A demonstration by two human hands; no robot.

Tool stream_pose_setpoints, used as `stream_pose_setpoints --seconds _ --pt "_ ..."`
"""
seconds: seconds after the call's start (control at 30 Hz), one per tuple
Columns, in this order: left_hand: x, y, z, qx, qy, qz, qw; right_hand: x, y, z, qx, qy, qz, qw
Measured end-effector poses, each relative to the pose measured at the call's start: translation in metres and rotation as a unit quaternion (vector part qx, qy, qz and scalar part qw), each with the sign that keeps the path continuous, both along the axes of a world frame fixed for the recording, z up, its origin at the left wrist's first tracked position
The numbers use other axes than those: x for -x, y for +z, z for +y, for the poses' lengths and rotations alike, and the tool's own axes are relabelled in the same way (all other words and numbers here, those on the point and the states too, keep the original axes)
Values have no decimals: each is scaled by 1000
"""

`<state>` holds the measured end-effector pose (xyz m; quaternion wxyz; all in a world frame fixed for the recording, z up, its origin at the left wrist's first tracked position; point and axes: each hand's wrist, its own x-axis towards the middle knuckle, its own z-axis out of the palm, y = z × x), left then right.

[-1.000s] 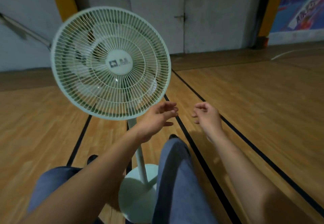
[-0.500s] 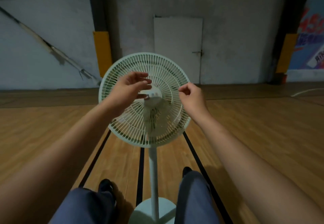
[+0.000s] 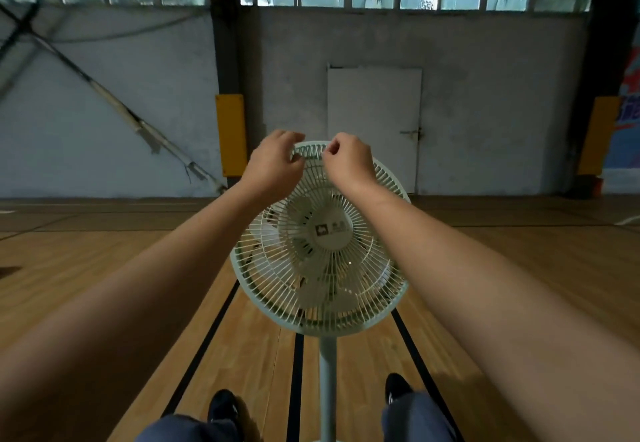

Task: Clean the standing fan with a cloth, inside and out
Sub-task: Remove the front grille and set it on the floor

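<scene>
On a wooden gym floor (image 3: 104, 268) marked with black lines stands a pale green standing fan (image 3: 320, 240), straight ahead of the person and between their two shoes, its round wire cage facing them and its pole (image 3: 327, 382) running down toward the bottom edge of the view. Both arms reach forward to the top rim of the cage. At that rim, the left hand (image 3: 273, 164) has its fingers curled over the edge of the cage, and the right hand (image 3: 348, 162), close beside it, appears to pinch the rim between thumb and fingers; a slight blur makes the exact grip hard to confirm. No cloth is visible anywhere, in either hand or on the floor. The front cage is in place over the blades (image 3: 311, 268), so the inside has not been reached. Judging from this, cleaning has hardly begun: the hands seem to be working at the cage rim, perhaps to unfasten it, and all wiping remains ahead.
</scene>
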<state>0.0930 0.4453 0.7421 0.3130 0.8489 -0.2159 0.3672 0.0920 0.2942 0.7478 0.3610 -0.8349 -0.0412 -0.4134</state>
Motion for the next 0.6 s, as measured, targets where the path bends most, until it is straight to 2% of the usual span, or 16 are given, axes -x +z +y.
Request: stream_pose_setpoints --seconds 0.2,0.37,0.6 --pt "-20 21 -7 -67 24 45 996 -12 13 2 36 -35 51 997" --pt "-30 22 -9 -76 31 49 995 -15 13 1 15 -37 69 997" --pt "-37 21 -13 -79 26 38 996 -16 32 7 6 -87 84 993"
